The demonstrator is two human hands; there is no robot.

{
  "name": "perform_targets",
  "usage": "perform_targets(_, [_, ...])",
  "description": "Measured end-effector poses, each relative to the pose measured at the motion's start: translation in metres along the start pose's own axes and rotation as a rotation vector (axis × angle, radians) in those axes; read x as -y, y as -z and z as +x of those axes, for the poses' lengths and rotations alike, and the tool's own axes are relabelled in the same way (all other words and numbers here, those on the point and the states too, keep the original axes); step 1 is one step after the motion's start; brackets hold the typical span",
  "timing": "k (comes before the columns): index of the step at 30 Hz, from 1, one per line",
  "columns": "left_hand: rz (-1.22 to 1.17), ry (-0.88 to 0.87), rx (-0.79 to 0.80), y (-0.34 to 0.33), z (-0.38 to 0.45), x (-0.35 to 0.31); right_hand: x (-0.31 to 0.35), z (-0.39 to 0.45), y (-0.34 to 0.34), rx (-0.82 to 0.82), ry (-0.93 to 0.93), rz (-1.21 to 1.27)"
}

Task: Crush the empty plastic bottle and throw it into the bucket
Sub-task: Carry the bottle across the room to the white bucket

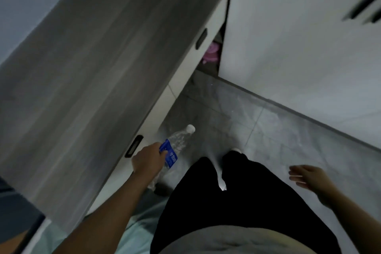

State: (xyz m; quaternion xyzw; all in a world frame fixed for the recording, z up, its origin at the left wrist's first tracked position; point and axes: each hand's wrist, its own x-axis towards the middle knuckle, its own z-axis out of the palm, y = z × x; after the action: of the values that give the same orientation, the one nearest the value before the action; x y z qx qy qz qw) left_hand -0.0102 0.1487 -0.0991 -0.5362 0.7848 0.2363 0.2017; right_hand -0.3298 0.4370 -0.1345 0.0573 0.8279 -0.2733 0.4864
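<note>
So the left hand (pixel 148 161) has its grip wrapped around the label of the plastic bottle (pixel 175 147), cap pointing away toward the floor (pixel 268 130), just beside the grey tabletop (pixel 82 68). It doesn't look crushed yet, and no bucket is in view. The right hand (pixel 307 179) hangs open and empty, probably free to help squash it.

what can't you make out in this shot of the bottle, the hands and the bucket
- Bucket: not seen anywhere in the head view.
- Plastic bottle: its lower part is hidden behind the left hand; crushed or not is unclear.
- Label print: too blurred to read.
- Pink thing by the desk: dark, blurred, unidentifiable.
- Right hand: open, motion-blurred.
</note>
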Motion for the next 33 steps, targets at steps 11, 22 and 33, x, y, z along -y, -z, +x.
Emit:
perform_targets(11, [0.263, -0.24, 0.071, -0.03, 0.006, -0.088, -0.118, -0.036, 0.035, -0.119, -0.151, 0.363])
perform_targets(22, [0.448, -0.505, 0.117, -0.034, 0.047, -0.176, -0.163, -0.068, 0.033, -0.318, -0.248, 0.723])
perform_targets(33, [0.852, -0.897, 0.132, -0.032, 0.099, -0.293, -0.197, -0.099, -0.066, -0.566, -0.463, 1.076])
